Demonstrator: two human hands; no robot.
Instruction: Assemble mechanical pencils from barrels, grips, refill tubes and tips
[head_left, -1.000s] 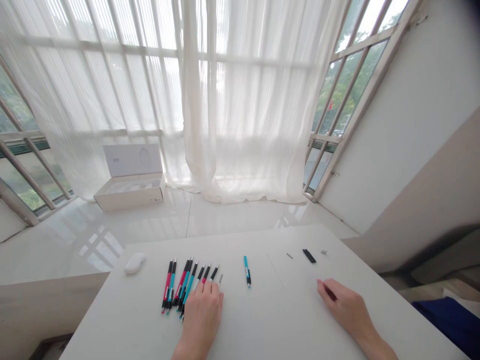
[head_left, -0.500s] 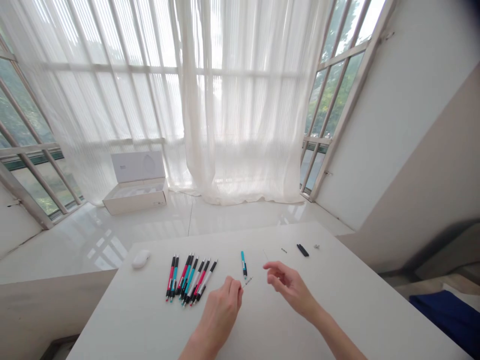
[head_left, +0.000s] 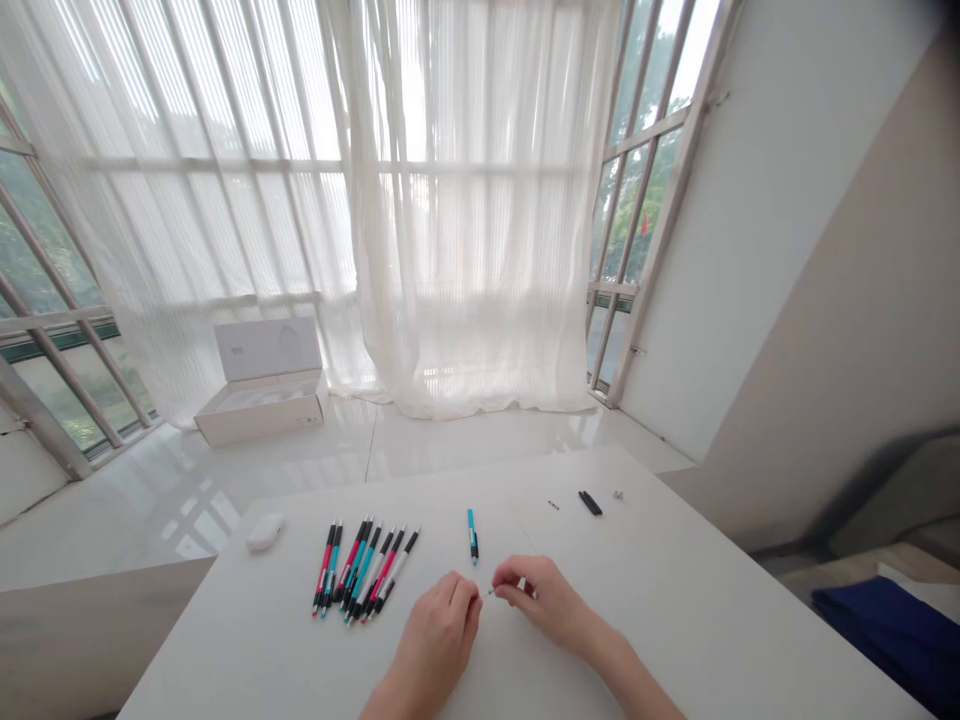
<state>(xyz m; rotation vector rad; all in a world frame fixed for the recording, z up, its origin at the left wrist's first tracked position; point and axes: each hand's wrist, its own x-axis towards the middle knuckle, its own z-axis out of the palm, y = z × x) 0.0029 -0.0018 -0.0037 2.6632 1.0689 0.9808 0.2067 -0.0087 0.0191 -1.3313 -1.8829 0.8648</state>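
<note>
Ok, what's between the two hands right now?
In the head view, a small thin rod, likely a pen part, pinched by the right hand, its tip nearly reaching the left hand.

Nothing legible; print on white box (head_left: 261,382) too small.

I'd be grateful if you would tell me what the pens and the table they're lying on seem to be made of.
The pens look like moulded plastic: smooth, glossy red, teal and black barrels with a slight shine. The table seems to be a white laminate or painted board, smooth and satin, with no grain showing, though the look leaves that open.
</note>
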